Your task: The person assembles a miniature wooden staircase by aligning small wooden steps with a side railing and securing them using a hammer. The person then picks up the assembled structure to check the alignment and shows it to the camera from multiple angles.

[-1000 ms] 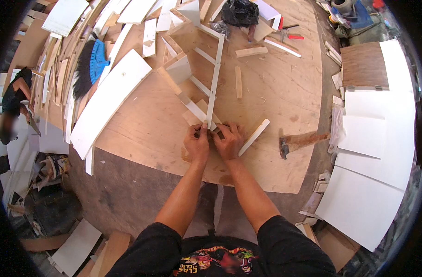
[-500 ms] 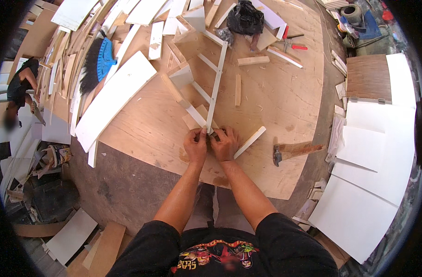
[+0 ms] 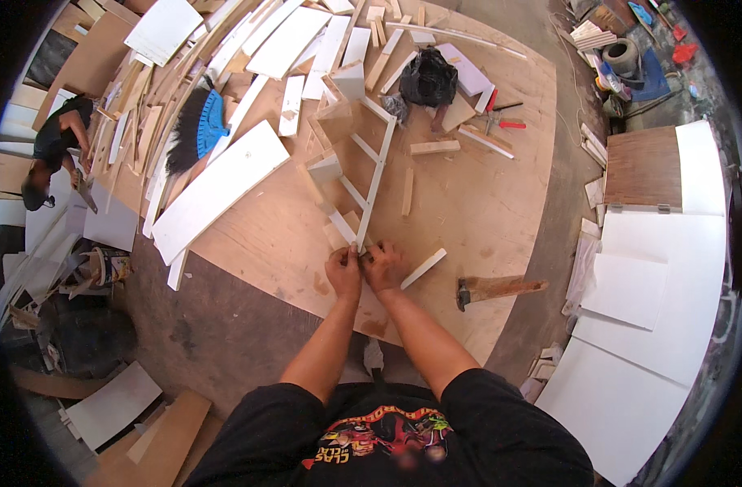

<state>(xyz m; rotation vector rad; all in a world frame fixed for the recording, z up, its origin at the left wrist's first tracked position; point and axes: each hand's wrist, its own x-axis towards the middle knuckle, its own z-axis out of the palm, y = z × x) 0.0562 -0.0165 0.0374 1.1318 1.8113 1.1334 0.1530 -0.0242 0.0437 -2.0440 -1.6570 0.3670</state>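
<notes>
A small zigzag wooden frame, with a long white strip [image 3: 376, 184] along its right side and short crosspieces, lies on a plywood sheet [image 3: 468, 219]. At its near end my left hand [image 3: 344, 273] is closed, thumb and fingertips pinched on the corner where the strip ends. My right hand [image 3: 384, 266] is closed round the other side of that corner, its fingers bent and partly hidden. Whatever small thing may sit between the fingertips is too small to make out. Beside my right hand lies a short white stick [image 3: 424, 269], and further right a hammer [image 3: 501, 290] with a wooden handle.
Beyond the frame lie wood offcuts [image 3: 434, 148], a black plastic bag [image 3: 429, 77] and red-handled pliers [image 3: 501, 122]. A white board [image 3: 221, 191] and a blue-and-black brush head [image 3: 200, 126] are at left. White panels [image 3: 631, 341] stand right. Another person [image 3: 62, 142] holds a saw far left.
The whole view has shifted, so the frame and hammer appear lower and a little further left. Both hands stay at the same corner of the frame.
</notes>
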